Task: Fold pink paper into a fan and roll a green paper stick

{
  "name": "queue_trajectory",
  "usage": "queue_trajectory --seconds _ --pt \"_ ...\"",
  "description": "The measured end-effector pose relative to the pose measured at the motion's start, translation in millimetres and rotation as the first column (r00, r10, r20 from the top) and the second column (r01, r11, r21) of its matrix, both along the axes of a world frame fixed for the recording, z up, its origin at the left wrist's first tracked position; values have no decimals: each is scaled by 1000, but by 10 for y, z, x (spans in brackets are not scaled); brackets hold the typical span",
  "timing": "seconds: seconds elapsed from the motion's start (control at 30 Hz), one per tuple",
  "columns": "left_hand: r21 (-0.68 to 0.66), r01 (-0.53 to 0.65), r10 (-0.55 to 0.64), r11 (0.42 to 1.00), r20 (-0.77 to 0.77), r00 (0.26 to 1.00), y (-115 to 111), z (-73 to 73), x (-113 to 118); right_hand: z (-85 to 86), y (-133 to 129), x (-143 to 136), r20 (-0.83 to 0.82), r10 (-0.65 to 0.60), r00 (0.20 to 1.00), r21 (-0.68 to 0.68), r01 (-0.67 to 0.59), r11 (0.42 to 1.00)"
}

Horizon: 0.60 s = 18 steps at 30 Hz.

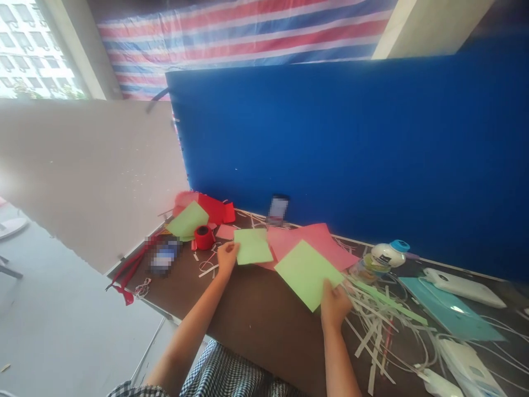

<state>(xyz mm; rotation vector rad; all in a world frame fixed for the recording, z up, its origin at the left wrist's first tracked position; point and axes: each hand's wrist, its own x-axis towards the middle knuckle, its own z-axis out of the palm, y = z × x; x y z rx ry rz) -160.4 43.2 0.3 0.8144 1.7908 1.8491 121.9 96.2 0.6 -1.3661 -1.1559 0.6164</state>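
Note:
My left hand [227, 258] pinches the left edge of a light green paper sheet [253, 246], which looks roughly square. Closer to me on the right, my right hand [334, 303] grips the lower right edge of another green paper square [308, 274], turned cornerwise. Thumb and fingers are closed on each sheet. Behind both lies pink paper [316, 236], partly covered by the right-hand square. A small piece of pink paper [225, 231] rests beyond my left hand, beside a red tape roll [204, 237].
More green paper [189, 220] and red material [210, 207] lie at the back left. Paper strips and white cables [376, 320] tangle on the right, near a bottle [388, 255] and a teal folder [450, 309]. A blue panel [330, 149] borders the dark tabletop [264, 320].

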Motion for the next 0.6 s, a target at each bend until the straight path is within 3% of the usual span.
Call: queue_trajectory --seconds 0.1,0.13,0.2,0.27,0.37,0.47,0.53,0.6 --pt "3 -63 63 998 -71 995 -7 50 -142 -35 6 20 -3 96 995 -12 -96 995" --pt "-11 -137 131 990 -234 963 -21 62 -139 -46 -5 4 -17 140 990 -33 -141 990" --pt "-37 -275 218 961 -517 828 -67 75 -55 -68 -38 -42 -79 250 965 -84 -256 963" --pt "-32 -270 185 962 -649 738 -119 75 112 -90 -73 -89 -175 344 922 -105 -365 925" --pt "-31 71 -74 997 -654 753 -141 80 422 -108 -116 -141 -285 445 849 -93 -486 869" --pt "-72 410 -400 909 -426 812 -50 158 660 -52 -121 -164 -290 530 797 -72 -570 818" --pt "-77 493 -495 867 -250 832 37 270 734 51 -92 -142 -214 588 780 -85 -614 785" --pt "-90 532 -540 842 -172 824 99 405 750 195 -45 -74 -59 607 792 -129 -609 782"
